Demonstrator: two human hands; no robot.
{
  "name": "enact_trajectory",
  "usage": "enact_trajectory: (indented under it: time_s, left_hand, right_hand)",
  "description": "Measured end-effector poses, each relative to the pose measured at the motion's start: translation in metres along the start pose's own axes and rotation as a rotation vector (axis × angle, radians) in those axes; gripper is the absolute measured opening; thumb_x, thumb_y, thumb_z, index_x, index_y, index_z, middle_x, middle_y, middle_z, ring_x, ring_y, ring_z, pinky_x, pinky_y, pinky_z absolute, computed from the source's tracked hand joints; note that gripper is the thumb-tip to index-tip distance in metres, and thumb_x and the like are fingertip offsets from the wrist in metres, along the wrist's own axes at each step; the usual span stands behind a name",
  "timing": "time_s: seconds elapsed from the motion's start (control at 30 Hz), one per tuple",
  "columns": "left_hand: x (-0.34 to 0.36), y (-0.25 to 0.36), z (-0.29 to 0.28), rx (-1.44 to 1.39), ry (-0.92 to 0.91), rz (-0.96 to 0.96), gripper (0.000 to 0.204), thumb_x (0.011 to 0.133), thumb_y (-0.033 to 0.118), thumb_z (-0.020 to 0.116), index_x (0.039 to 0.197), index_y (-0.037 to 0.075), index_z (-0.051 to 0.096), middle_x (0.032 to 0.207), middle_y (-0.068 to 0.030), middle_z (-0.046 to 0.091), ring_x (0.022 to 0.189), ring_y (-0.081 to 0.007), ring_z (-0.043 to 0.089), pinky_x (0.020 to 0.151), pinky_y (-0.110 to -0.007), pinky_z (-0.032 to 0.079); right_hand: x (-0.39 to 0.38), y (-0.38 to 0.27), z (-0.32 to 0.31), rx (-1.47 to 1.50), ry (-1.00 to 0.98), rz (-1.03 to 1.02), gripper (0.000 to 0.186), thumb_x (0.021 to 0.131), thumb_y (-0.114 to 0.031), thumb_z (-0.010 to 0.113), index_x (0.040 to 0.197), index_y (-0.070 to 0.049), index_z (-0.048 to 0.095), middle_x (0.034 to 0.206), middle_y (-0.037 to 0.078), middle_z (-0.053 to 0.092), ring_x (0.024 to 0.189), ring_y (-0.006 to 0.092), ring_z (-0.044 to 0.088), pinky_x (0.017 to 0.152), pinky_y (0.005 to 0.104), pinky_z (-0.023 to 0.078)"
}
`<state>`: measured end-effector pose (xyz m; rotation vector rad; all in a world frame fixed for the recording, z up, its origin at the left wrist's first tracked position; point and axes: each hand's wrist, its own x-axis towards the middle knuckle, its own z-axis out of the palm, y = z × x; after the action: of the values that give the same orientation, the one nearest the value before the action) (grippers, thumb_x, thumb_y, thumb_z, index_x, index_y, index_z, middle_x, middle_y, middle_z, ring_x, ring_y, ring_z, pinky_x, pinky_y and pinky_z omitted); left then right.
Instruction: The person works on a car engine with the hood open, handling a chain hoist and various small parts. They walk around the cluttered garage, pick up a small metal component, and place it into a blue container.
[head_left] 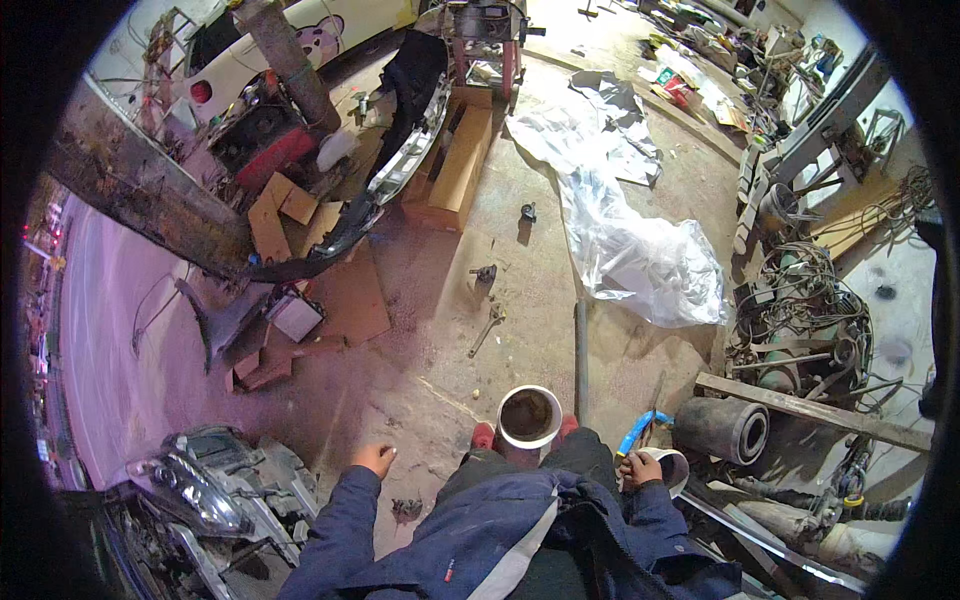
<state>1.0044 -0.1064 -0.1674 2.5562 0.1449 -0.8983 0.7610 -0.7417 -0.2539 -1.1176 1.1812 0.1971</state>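
Note:
A white bucket (529,398) with dark contents stands between my red shoes at the bottom centre. My left hand (374,457) hangs over the floor left of it, fingers curled; whether it holds anything small is unclear. At the lower right, my right hand (638,468) is closed beside a second white container (674,472), below a blue curved object (633,432); what it grips, if anything, I cannot make out. Several small metal parts (484,276) lie on the concrete floor ahead of me.
A headlamp assembly (190,485) lies lower left. A black bumper (400,110), long cardboard box (455,190) and vehicle (300,30) are upper left. White plastic sheeting (650,260) covers floor ahead right. Tangled hoses (800,295), a metal cylinder (715,428) and beam (820,410) line the right.

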Motion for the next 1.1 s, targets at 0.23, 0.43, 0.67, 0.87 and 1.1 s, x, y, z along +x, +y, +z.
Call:
enact_trajectory:
  time_s: [0.23,0.43,0.67,0.87,1.1]
  left_hand:
    - [0.086,0.068,-0.034,-0.047,0.042,-0.061,0.038,0.099,0.035,0.072,0.119,0.004,0.079,0.115,-0.0218,0.079,0.109,-0.0392,0.075,0.095,-0.047,0.059]
    - [0.118,0.134,-0.012,-0.032,-0.045,-0.179,0.043,0.099,0.040,0.070,0.123,0.005,0.079,0.118,-0.0224,0.078,0.111,-0.0400,0.074,0.098,-0.048,0.057]
    - [0.157,0.231,-0.031,0.053,-0.204,-0.215,0.045,0.098,0.046,0.073,0.123,0.010,0.080,0.115,-0.0211,0.079,0.109,-0.0391,0.075,0.095,-0.048,0.058]
    - [0.268,0.313,-0.087,0.095,-0.148,-0.115,0.040,0.100,0.043,0.071,0.123,0.010,0.080,0.117,-0.0213,0.078,0.110,-0.0394,0.075,0.097,-0.048,0.057]
    - [0.411,0.390,-0.128,-0.017,-0.129,0.006,0.039,0.100,0.037,0.069,0.124,0.008,0.078,0.117,-0.0215,0.078,0.112,-0.0381,0.075,0.098,-0.047,0.058]
  right_hand:
    - [0.060,-0.016,0.026,-0.400,0.126,0.114,0.028,0.105,-0.020,0.068,0.117,0.004,0.072,0.089,0.012,0.076,0.073,0.0230,0.074,0.061,0.0350,0.057]
    - [0.185,-0.054,0.001,-0.821,-0.130,-0.111,0.026,0.100,-0.019,0.067,0.107,0.005,0.071,0.087,0.018,0.075,0.075,0.0312,0.074,0.062,0.0473,0.058]
    - [0.336,-0.266,0.022,-0.047,0.167,0.072,0.045,0.105,-0.022,0.068,0.140,0.004,0.054,0.095,0.016,0.076,0.069,0.0255,0.070,0.056,0.0396,0.054]
    - [0.379,-0.409,0.040,0.072,0.022,-0.091,0.026,0.108,-0.018,0.066,0.127,0.000,0.065,0.099,0.011,0.074,0.073,0.0189,0.070,0.057,0.0308,0.050]
    - [0.398,-0.334,0.051,-0.427,0.327,-0.018,0.028,0.102,-0.020,0.066,0.118,0.002,0.067,0.093,0.017,0.076,0.069,0.0270,0.071,0.058,0.0413,0.056]
